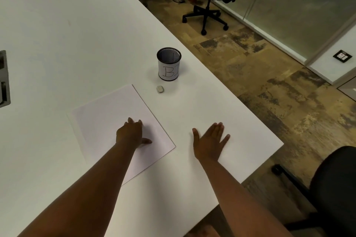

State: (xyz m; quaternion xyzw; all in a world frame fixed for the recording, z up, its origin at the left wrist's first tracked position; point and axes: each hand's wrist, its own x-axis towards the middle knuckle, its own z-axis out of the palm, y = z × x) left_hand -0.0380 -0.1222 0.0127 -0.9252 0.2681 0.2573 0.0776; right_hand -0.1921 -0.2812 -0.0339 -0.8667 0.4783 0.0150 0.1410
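A sheet [107, 121] is lying on the near part of the table [77, 34], with the left grip [131, 132] resting on its right half. The right grip [210, 142] is sitting right of the sheet, apart from it. An eraser [160, 89] is lying just right of the sheet's far corner, and a cup [169, 63] is standing just behind the eraser.

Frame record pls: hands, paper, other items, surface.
left hand: rests flat on the sheet of paper
right hand: fingers spread, over the white table right of the sheet; contact unclear
sheet of paper: blank, flat, askew
mesh cup: upright, beyond the sheet, label shows BI
small grey object: between cup and sheet, touching neither
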